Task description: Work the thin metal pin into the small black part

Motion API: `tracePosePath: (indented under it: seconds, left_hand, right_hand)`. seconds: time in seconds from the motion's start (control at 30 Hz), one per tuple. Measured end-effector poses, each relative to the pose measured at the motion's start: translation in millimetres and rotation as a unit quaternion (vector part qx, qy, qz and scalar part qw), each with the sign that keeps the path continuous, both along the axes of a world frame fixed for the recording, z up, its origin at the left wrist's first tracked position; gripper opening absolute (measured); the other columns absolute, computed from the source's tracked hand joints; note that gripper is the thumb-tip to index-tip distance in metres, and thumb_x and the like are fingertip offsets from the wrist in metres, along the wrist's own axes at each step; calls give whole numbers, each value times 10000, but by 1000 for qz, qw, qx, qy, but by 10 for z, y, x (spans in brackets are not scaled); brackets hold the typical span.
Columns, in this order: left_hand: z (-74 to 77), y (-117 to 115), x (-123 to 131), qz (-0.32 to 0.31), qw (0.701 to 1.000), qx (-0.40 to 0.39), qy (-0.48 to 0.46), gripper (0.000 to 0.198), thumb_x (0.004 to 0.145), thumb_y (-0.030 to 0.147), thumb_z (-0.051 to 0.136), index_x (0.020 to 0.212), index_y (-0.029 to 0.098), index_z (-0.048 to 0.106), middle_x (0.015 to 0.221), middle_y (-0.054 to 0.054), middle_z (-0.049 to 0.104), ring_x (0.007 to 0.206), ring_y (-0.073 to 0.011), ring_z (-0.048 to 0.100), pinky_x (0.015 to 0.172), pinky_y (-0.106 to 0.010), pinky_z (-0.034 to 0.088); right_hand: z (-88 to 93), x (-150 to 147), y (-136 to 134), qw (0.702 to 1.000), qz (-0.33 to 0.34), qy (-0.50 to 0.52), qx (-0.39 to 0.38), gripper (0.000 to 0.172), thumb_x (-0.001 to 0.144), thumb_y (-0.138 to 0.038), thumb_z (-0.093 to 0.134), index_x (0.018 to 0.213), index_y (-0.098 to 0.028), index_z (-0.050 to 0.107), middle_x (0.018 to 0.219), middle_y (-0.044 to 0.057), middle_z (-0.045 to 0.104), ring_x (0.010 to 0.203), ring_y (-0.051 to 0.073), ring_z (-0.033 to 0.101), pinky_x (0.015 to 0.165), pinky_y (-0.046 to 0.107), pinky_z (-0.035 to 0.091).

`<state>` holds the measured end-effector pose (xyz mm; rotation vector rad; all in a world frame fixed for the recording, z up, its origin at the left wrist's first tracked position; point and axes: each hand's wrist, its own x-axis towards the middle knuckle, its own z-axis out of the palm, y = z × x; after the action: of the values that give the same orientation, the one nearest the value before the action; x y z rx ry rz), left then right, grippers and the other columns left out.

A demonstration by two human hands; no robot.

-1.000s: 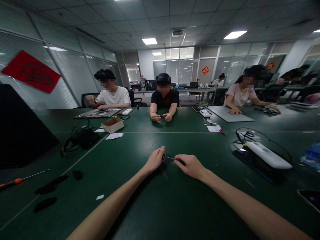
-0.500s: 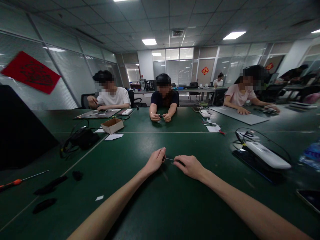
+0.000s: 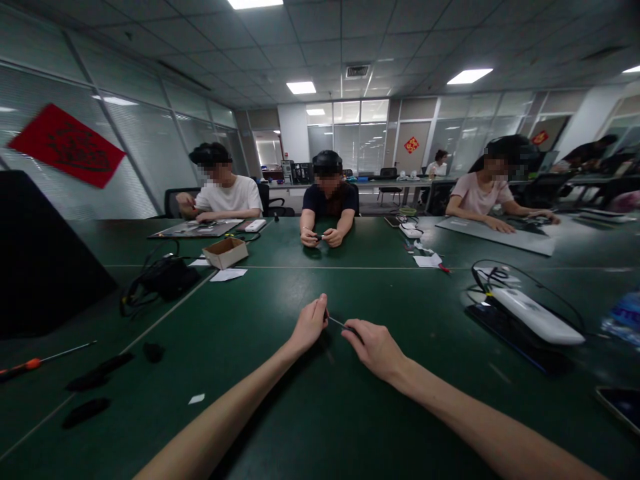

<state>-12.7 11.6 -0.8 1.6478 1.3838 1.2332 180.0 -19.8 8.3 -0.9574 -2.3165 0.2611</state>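
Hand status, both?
Left hand: closed, pinching one end of a thin metal rod.
Right hand: closed, pinching the rod's other end.

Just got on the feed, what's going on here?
The person's left hand and right hand hold a thin metal rod between them, over a green table. Across the table, a co-worker holds something too small to identify.

Slender bare forearms point(image 3: 475, 417) run down to the left hand point(image 3: 310, 325) and right hand point(image 3: 375, 348).
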Motion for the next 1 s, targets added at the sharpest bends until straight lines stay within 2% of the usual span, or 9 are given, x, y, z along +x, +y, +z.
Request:
tracePosePath:
  seconds: [0.23, 0.37, 0.43, 0.53, 0.67, 0.77, 0.87, 1.0]
  left_hand:
    - [-50, 24, 40, 54, 998, 12, -4, 553, 889, 564, 214, 649, 158, 503, 534, -6, 494, 520, -132, 473, 543, -243, 331]
    - [-30, 6, 63, 69, 997, 14, 18, 569, 894, 557, 190, 637, 157, 502, 539, -10, 503, 521, -136, 480, 546, -248, 325]
    - [-1, -34, 110, 42, 998, 18, 43, 548, 892, 554, 228, 647, 155, 513, 560, -14, 519, 537, -136, 484, 556, -247, 326]
    - [29, -99, 200, -43, 997, 28, 60, 492, 880, 544, 314, 680, 153, 536, 594, -13, 535, 564, -129, 484, 569, -240, 331]
    - [16, -107, 211, -57, 995, -55, -58, 529, 860, 599, 283, 670, 152, 493, 527, 3, 458, 455, -100, 404, 463, -220, 290]
    - [-10, -69, 142, -90, 972, -122, -179, 524, 822, 651, 321, 702, 161, 462, 490, 37, 368, 379, -68, 286, 385, -198, 194]
    - [-23, -36, 89, -115, 945, -147, -269, 506, 805, 656, 368, 692, 167, 433, 474, 56, 315, 361, -51, 233, 371, -178, 134]
    - [-23, -9, 69, -131, 924, -169, -319, 484, 794, 636, 426, 680, 166, 422, 450, 65, 296, 347, -44, 221, 367, -169, 110]
  right_hand:
    - [8, -69, -87, 997, -30, 48, -53, 266, 955, -346, 361, 1066, -203, 556, 902, 44, 630, 752, 149, 607, 642, 262, 492]
    - [11, -100, -67, 996, -41, 58, -60, 263, 949, -345, 373, 1036, -197, 573, 871, 41, 633, 751, 155, 602, 647, 262, 460]
    - [12, -110, -16, 992, -65, 82, -68, 264, 947, -350, 376, 1021, -198, 578, 851, 35, 634, 738, 153, 598, 640, 255, 438]
    - [17, -112, 67, 979, -119, 134, -101, 289, 947, -371, 358, 1005, -195, 578, 800, 28, 631, 667, 141, 581, 580, 240, 402]
    - [49, -95, 74, 972, -102, 159, -139, 317, 937, -420, 357, 996, -200, 577, 738, 10, 615, 576, 121, 542, 517, 227, 366]
    - [81, -84, 27, 970, -92, 160, -158, 342, 930, -450, 353, 1002, -203, 578, 736, 8, 610, 562, 118, 532, 504, 226, 363]
    - [101, -87, 3, 972, -89, 152, -156, 350, 925, -454, 358, 992, -200, 590, 749, 12, 613, 591, 119, 540, 524, 226, 378]
    - [106, -93, -7, 980, -76, 124, -139, 337, 925, -435, 366, 966, -202, 606, 753, 8, 617, 594, 111, 534, 544, 223, 386]
